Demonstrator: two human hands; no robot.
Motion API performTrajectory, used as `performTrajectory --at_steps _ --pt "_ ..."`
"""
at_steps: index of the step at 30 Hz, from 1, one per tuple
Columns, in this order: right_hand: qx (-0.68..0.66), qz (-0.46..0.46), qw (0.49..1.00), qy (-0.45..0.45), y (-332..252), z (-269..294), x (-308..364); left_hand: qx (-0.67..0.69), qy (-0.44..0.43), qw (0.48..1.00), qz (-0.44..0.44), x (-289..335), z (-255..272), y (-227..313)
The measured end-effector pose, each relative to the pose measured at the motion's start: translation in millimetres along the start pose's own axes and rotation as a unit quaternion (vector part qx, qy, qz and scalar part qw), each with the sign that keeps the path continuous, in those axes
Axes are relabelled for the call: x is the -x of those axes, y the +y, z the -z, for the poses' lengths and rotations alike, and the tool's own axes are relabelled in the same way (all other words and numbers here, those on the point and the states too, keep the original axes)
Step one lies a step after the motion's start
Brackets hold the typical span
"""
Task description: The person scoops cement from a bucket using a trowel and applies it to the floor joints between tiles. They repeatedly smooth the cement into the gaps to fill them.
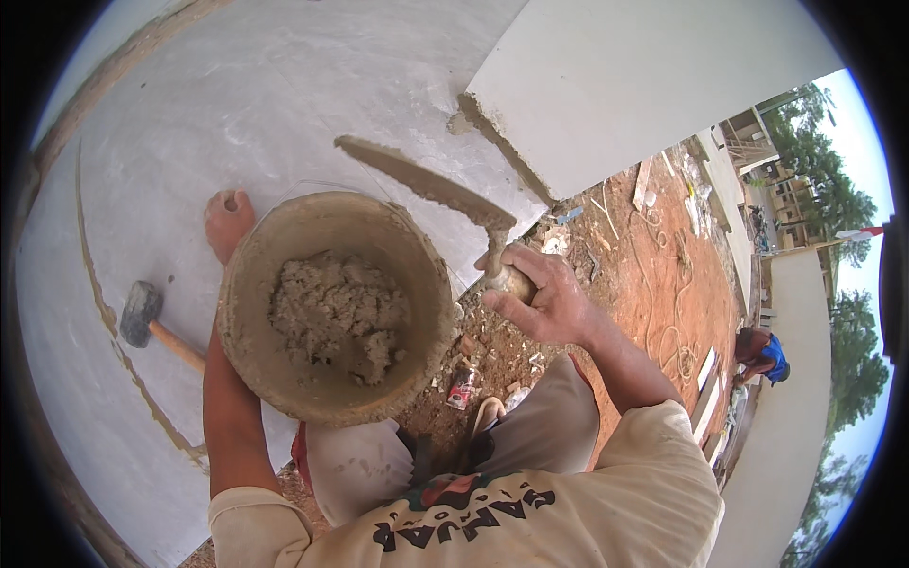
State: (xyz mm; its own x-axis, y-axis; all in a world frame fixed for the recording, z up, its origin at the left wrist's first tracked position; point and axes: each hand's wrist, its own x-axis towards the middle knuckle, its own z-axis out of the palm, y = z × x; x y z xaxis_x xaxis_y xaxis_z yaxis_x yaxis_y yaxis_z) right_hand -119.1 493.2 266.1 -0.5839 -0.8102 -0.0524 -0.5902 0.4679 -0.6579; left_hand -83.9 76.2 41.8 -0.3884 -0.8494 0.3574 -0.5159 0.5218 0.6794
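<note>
Pointing blade-first, upper-left: trowel [417, 178].

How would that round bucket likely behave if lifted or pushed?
The bucket is probably heavy, given the lumpy, dense-looking mix inside. It likely stays stiff, since its wall holds a round shape under that load. Its crusted surface may feel gritty rather than slippery.

Beige short-sleeved shirt [625, 488] with dark printed lettering [470, 526]; pale, dirt-smudged trousers [544, 417].

Grey smeared surface [275, 104]; dark-headed mallet [163, 335] lying on it.
</note>
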Motion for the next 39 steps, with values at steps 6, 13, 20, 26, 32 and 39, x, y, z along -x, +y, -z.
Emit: performTrajectory --at_steps 6,13,20,26,32,39 --pt "0.057 0.112 0.98 -0.156 -7.4 -15.0 10.9 0.004 -0.013 1.0 0.002 -2.3 -3.7 -3.8" --pt "-0.118 0.006 0.97 -0.212 -10.2 5.3 0.6 -0.016 -0.041 0.999 0.028 -2.0 1.3 1.0" --pt "-0.35 -0.165 0.915 -0.115 23.6 26.1 -9.9 -0.011 -0.029 0.999 0.026 -0.1 -1.1 2.2" --pt "-0.004 -0.245 0.966 0.087 111.8 26.4 -84.7 -0.007 -0.021 0.999 0.025 -1.2 -2.4 -0.3" --pt "0.113 -0.273 0.952 0.085 199.3 21.1 -155.1 -0.015 -0.024 1.0 0.01 -2.4 -1.1 -1.4" --pt "0.141 -0.303 0.94 0.071 206.5 22.2 -195.7 -0.016 -0.021 0.999 0.022 -0.6 0.7 6.2"
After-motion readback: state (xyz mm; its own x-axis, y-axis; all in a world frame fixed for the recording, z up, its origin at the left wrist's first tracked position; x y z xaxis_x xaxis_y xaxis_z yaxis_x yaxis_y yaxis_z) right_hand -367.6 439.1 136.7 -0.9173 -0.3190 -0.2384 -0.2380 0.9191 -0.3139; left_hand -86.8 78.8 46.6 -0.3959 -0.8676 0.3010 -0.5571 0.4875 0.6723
